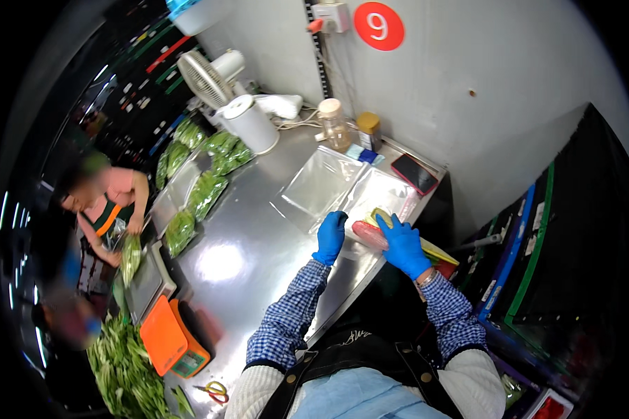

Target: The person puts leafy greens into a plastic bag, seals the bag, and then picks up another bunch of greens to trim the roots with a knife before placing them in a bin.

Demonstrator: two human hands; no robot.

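Note:
My left hand (330, 238), in a blue glove, is held over the metal table with its fingers closed. Whatever may be in them is too small to make out. My right hand (404, 246), gloved in blue too, grips a rounded item, pink-red (370, 235) below and yellow-green (377, 216) above; its exact kind is unclear. This item is over a stack of clear plastic bags (382, 195). More clear bags (321, 183) lie flat just left of it. Beneath my right wrist, a yellow and red packet (440, 260) shows in part.
A phone (414, 174), a clear jar (334, 126) and a white kettle (251, 124) stand toward the wall. Bagged greens (206, 194), an orange scale (171, 337), scissors (215, 392) and loose greens (124, 363) are at left. Across the table a person (112, 209) handles greens. Dark crates (559, 244) rise at right.

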